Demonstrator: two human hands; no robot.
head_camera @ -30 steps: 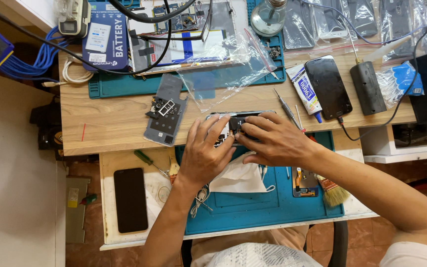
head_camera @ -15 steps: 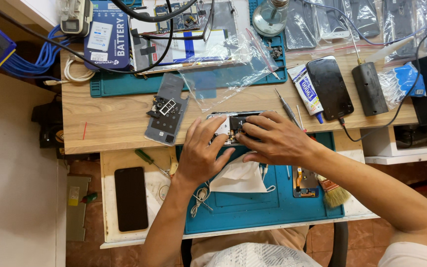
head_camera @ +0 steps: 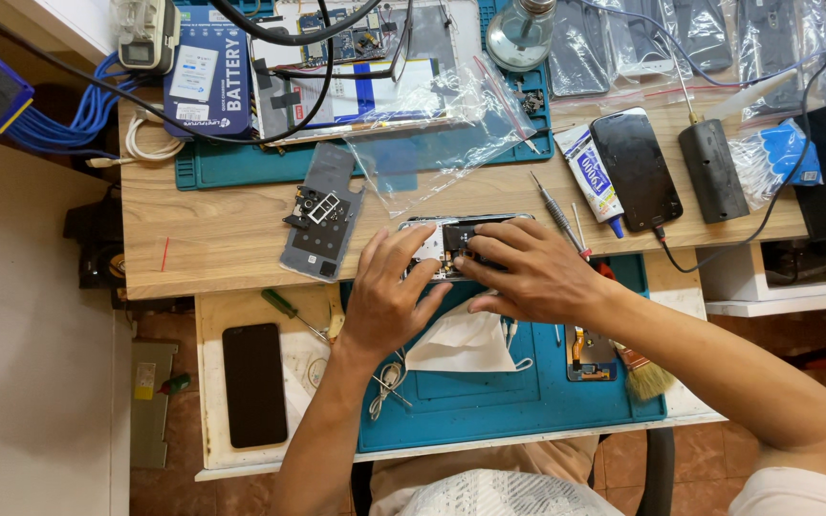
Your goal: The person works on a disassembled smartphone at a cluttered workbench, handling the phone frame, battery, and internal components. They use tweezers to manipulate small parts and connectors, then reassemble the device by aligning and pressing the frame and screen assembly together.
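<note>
**Both hands on the opened phone**

From my remote seat I saw the left hand (head_camera: pixel 389 298) and the right hand (head_camera: pixel 528 272) pressed flat, fingers spread, on an opened phone (head_camera: pixel 451 244) lying at the front edge of the wooden bench (head_camera: pixel 212 239), above the teal mat (head_camera: pixel 489 401). Neither hand was closed around it; fingertips simply rested on its exposed back. A white tissue (head_camera: pixel 461 344) lay just beneath the hands. A grey back cover (head_camera: pixel 322 212) sat just to the left, a screwdriver (head_camera: pixel 556 210) near the right.
</note>
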